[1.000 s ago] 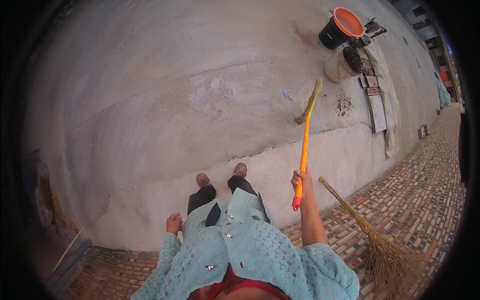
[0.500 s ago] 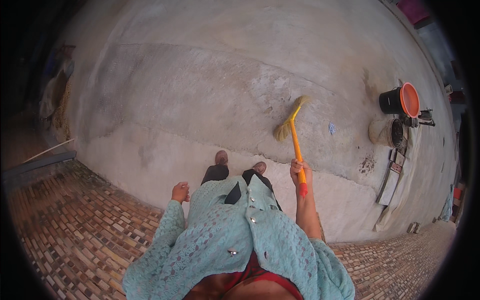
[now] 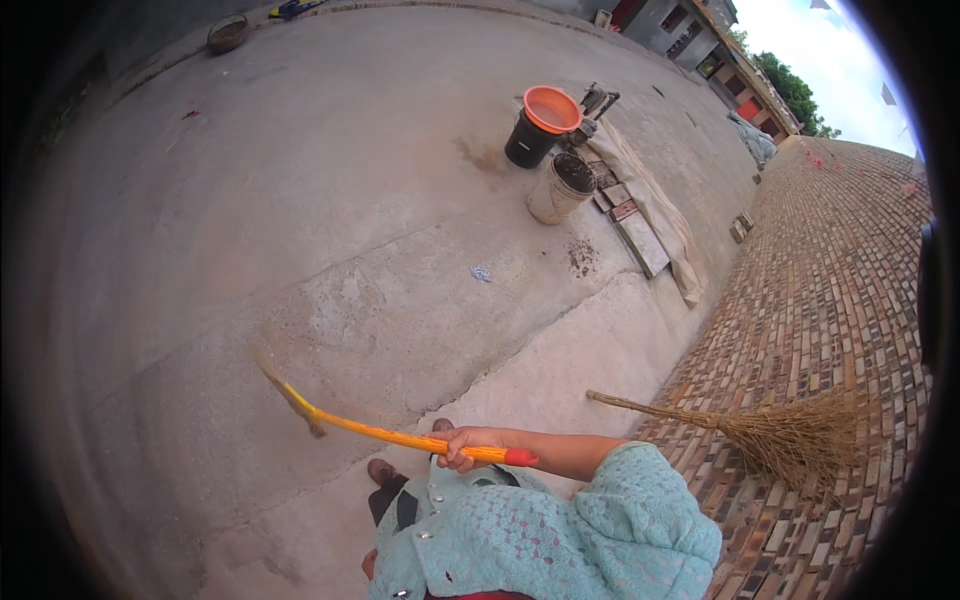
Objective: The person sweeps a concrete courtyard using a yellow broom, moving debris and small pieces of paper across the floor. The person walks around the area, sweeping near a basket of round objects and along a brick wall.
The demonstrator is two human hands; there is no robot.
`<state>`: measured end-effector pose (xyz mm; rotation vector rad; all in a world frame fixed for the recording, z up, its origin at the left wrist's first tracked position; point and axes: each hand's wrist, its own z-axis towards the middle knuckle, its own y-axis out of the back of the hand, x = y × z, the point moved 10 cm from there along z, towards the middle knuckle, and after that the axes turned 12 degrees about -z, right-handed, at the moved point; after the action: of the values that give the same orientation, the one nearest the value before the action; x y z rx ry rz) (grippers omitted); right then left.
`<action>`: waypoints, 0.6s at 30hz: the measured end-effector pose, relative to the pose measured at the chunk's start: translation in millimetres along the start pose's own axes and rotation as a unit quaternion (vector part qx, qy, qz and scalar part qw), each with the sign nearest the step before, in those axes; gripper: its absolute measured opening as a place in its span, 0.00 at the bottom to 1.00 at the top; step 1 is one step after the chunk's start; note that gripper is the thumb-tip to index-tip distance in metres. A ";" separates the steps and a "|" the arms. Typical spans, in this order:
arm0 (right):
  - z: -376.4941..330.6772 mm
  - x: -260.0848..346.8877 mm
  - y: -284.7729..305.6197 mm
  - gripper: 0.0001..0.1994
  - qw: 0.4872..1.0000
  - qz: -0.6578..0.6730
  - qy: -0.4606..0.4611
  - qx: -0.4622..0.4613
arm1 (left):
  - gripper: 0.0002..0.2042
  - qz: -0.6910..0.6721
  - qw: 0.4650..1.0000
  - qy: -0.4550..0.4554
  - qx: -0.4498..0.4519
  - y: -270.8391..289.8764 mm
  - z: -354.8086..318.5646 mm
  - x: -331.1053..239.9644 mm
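Observation:
My right hand (image 3: pixel 459 448) is wrapped round the orange handle of a broom (image 3: pixel 390 434), just ahead of its red end cap. The handle reaches left, and its yellowish bristle head (image 3: pixel 290 400) is over the concrete floor, seen edge-on and a little blurred. Only a sliver of my left hand (image 3: pixel 369 565) shows at the lower edge, beside the teal lace jacket; its fingers are hidden. A small crumpled blue-white scrap (image 3: pixel 481 273) lies on the floor ahead.
A black bucket (image 3: pixel 530 140) bears an orange basin (image 3: pixel 552 109). Next to it stand a dirty white pail (image 3: pixel 557 192), boards (image 3: pixel 643 245) and a pale cloth strip (image 3: pixel 660 205). A twig besom (image 3: pixel 800 435) leans against the brick wall (image 3: pixel 800 280) at right. A round basket (image 3: pixel 228 36) sits far left.
My view has swung to the right, bringing the besom and more wall into sight. The broom in my right hand now points left instead of ahead. My left hand has mostly left the picture.

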<state>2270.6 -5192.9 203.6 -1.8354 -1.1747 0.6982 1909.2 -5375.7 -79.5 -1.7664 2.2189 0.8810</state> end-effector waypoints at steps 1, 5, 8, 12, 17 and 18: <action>7.7 -17.0 1.5 0.35 1.000 0.008 -0.014 0.016 | 0.11 0.003 1.000 0.005 0.007 -0.1 2.2 -5.7; 65.5 -48.8 10.3 0.19 0.983 0.093 -0.097 0.126 | 0.10 0.015 1.000 0.006 0.012 7.5 -2.3 -36.9; 124.9 -63.6 44.8 0.10 0.981 0.077 -0.161 0.079 | 0.10 0.009 1.000 0.008 -0.008 16.3 -6.8 -47.5; 125.6 -41.7 70.9 0.07 0.983 0.076 -0.165 0.014 | 0.10 0.020 1.000 0.003 -0.001 22.9 -9.2 -57.3; 101.3 45.3 140.4 0.16 0.985 -0.092 -0.066 -0.128 | 0.09 0.020 1.000 -0.006 0.006 16.3 -14.3 -63.1; 93.8 67.5 142.9 0.20 0.973 -0.147 -0.043 -0.175 | 0.09 0.017 1.000 -0.008 0.002 14.2 -16.0 -63.4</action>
<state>2288.5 -5130.5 31.7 -1.8680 -1.6723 0.4229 1917.4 -5329.9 -31.5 -1.7187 2.2445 0.8948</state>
